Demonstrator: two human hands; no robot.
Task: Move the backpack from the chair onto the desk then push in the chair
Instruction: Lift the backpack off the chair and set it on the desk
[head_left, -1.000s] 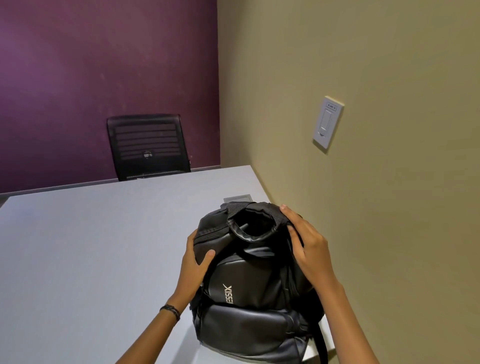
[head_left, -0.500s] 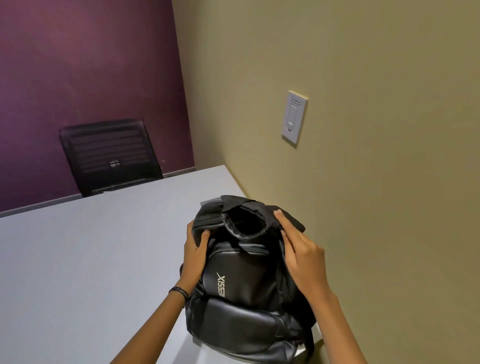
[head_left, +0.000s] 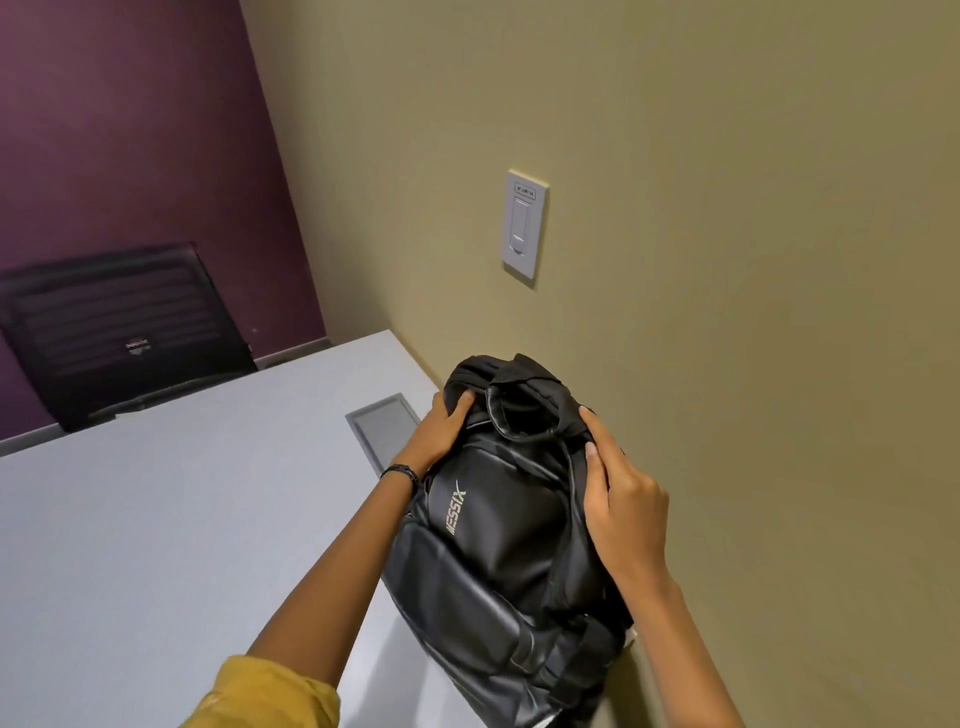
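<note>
— So where's the backpack (head_left: 511, 525)?
— On the desk (head_left: 156, 545) by the wall, left hand (head_left: 441, 434) and right hand (head_left: 626, 512) clasping its top
— Risk?
— Probably slumping off the near edge once released

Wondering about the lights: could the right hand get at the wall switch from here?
Probably yes. The right hand rests on the backpack beside the wall, and the wall switch sits above with nothing between. It would have to let go first.
</note>
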